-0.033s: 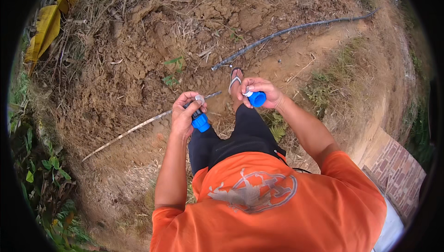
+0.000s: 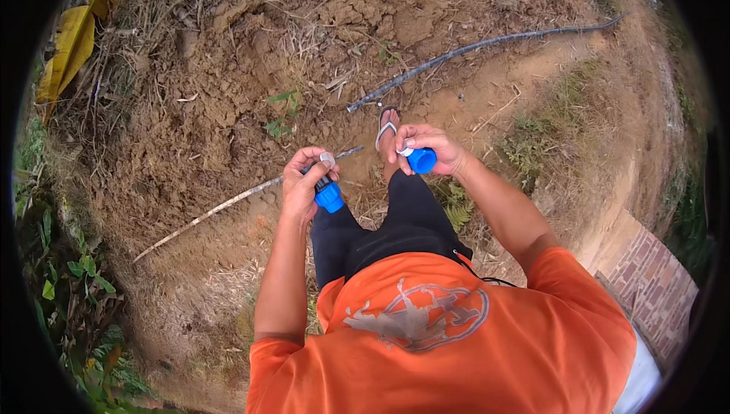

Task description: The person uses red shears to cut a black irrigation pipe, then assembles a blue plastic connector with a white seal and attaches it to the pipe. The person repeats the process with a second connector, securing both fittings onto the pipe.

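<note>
My left hand [image 2: 306, 178] is closed around a pipe coupling [image 2: 328, 197] with a black body and a ribbed blue nut, its blue end pointing down toward my thigh. A small whitish piece [image 2: 327, 158] shows at the thumb and fingers of that hand. To the right, at about the same height, my right hand [image 2: 433, 146] grips a loose blue coupling nut [image 2: 421, 160], its round hollow end facing up at me. Between those fingertips sits a white ring-like piece [image 2: 405, 151], partly covered. The two hands are apart, in front of my knees.
A dark pipe [image 2: 464, 54] lies on the soil ahead, curving off to the right. Another pipe [image 2: 228, 203], mud-coated, runs along the ground at left, its dark end near my feet. My sandalled foot [image 2: 387, 126] stands between them. Brick paving [image 2: 646, 285] is at lower right.
Both hands have risen very slightly in the picture with what they hold. Their grips look the same.
</note>
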`<state>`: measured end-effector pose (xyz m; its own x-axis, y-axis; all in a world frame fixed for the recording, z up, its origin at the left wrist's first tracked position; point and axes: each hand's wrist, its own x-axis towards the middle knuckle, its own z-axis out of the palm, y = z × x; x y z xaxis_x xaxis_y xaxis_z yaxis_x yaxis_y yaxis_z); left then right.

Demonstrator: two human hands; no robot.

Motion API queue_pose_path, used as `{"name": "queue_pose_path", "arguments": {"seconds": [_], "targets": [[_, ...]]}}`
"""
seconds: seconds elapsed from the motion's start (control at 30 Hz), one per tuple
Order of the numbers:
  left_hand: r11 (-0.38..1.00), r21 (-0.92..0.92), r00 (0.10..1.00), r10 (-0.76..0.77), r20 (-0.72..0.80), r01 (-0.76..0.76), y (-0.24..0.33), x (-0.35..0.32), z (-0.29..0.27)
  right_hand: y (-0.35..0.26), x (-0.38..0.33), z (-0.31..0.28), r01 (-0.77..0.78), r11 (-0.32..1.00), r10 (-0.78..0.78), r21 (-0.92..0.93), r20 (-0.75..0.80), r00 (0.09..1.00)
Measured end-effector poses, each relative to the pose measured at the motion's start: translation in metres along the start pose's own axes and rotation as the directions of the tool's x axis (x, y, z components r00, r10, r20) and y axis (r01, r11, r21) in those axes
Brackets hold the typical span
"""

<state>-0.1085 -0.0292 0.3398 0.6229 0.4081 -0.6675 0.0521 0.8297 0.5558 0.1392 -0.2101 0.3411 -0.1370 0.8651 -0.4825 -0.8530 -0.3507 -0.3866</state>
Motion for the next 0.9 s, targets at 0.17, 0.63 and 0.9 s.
{"name": "queue_pose_path", "arguments": {"seconds": [0.17, 0.63, 0.9], "targets": [[0.999, -0.044, 0.984, -0.002, -0.177, -0.006, -0.075, 0.077, -0.047, 0.038, 0.051, -0.094, -0.133, 0.977, 0.090, -0.165, -0.247, 0.965], [0.982, 0.166, 0.908, -0.008, -0.418, 0.085, -0.193, 0.214, -0.107, 0.128, 0.201, -0.271, -0.312, 0.946, 0.097, -0.084, -0.846, 0.524], [0.964, 0.221, 0.901, -0.039, -0.431, 0.148, -0.233, 0.254, -0.119, 0.122, 0.211, -0.309, -0.110, 0.972, 0.236, 0.210, -0.804, 0.546]]}}
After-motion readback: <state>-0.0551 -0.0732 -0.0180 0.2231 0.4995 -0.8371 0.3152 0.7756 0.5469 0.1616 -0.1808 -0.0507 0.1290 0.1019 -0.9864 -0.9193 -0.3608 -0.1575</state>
